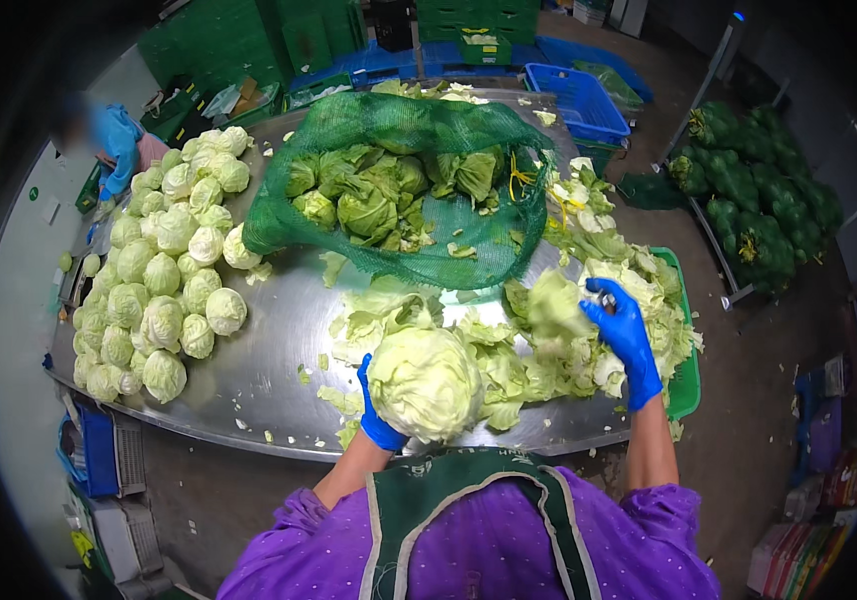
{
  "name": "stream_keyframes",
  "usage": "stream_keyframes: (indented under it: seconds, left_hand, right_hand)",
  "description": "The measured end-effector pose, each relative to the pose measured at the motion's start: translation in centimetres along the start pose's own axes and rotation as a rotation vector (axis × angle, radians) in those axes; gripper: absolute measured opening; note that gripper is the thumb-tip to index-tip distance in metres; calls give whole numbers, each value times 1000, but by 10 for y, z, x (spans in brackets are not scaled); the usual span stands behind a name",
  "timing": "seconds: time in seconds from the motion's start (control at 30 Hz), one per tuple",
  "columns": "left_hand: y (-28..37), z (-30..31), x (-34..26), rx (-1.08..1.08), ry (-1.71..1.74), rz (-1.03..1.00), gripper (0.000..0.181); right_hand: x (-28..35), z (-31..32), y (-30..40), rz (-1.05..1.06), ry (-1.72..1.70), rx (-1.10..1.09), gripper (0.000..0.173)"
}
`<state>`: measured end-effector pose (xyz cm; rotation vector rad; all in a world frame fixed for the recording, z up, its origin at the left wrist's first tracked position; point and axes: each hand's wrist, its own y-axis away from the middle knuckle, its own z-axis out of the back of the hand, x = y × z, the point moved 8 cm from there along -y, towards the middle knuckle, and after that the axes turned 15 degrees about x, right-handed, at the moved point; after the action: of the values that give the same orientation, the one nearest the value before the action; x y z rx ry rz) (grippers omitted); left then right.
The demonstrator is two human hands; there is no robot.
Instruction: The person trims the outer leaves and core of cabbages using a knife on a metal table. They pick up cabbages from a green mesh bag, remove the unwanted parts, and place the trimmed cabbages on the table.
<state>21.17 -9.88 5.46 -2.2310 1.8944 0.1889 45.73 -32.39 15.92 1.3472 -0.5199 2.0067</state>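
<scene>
My gloved left hand cups a pale green head of iceberg lettuce from its left side, above the near edge of the steel table. To the right, my gloved right hand has its fingers curled around a small metal tool, mostly hidden. A motion-blurred lettuce leaf is beside its fingertips; whether they touch it I cannot tell. Loose outer leaves lie between the hands. Beyond them, an open green mesh sack holds several untrimmed lettuce heads.
Trimmed lettuce heads are piled at the table's left. A green crate under heaped leaves stands by the right edge. Across the table are a blue basket and a co-worker in blue sleeves. Filled mesh sacks rest at far right.
</scene>
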Motion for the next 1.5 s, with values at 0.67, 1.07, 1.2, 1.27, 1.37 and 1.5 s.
stream_keyframes:
  seconds: [0.67, 1.07, 1.2, 1.27, 1.37, 1.5]
  left_hand:
    - [-6, -30, 22, -51, -290, 171, 72]
    - [-4, -24, 25, 71, -397, 330, 81]
    - [-8, -14, 19, -104, -211, 165, 76]
    - [-16, -18, 15, -4, -16, 75, 72]
    - [-19, -12, 8, -74, -329, -1, 70]
    - [-25, -23, 10, 2, -141, -50, 67]
  right_hand:
    - [28, -85, -9, 146, -1274, 104, 17]
    - [73, -123, -8, 7, -313, 414, 36]
    - [43, -88, -3, 212, -1180, 448, 14]
    - [34, -85, 0, 170, -1052, 448, 21]
    - [27, -106, 21, -141, -398, 411, 48]
    - [83, -135, 20, 374, -208, 363, 70]
